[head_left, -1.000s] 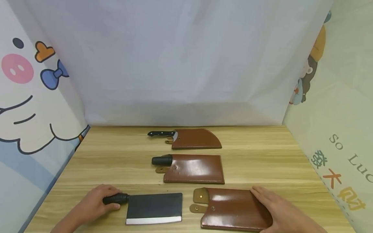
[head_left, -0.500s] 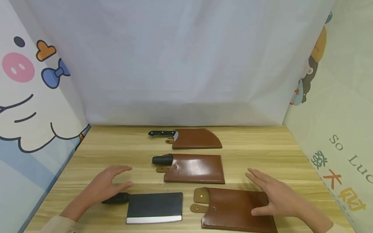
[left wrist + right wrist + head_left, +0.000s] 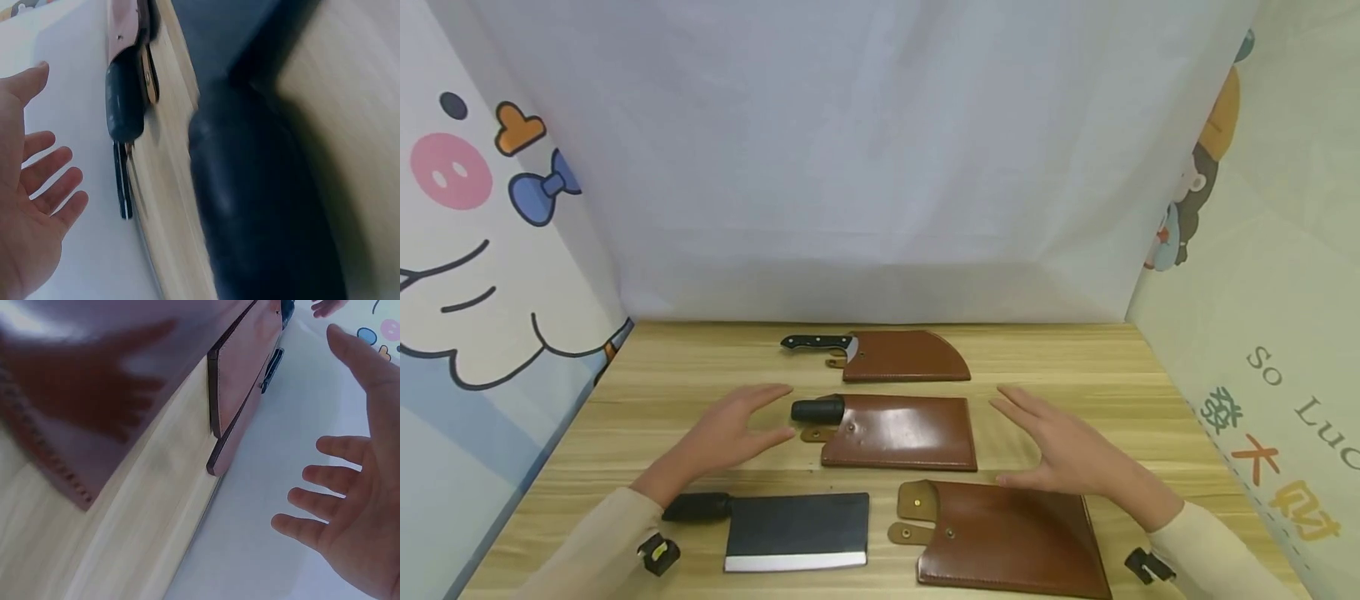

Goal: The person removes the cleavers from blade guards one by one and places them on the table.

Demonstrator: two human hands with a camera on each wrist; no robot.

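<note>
My left hand (image 3: 722, 433) hangs open in the air, fingertips close to the black handle (image 3: 817, 410) of the cleaver in the middle brown leather sheath (image 3: 910, 433). My right hand (image 3: 1063, 446) is also open and holds nothing, at that sheath's right side. In front on the left lies a bare cleaver (image 3: 797, 531) with a dark blade, bright edge and black handle (image 3: 256, 194), beneath my left forearm. To its right lies a brown sheath (image 3: 1007, 537) with two snap straps, its blade opening facing left; my right wrist passes over its far right corner.
At the back a black-handled knife sits in a rounded brown sheath (image 3: 906, 357). The wooden table (image 3: 1060, 367) meets a white cloth backdrop (image 3: 865, 167). Printed panels stand on the left (image 3: 475, 250) and right (image 3: 1262, 292).
My left hand has let go of the bare cleaver's handle and my right hand has left the front sheath. Both have risen and moved forward and inward. The cleaver and sheaths lie where they were.
</note>
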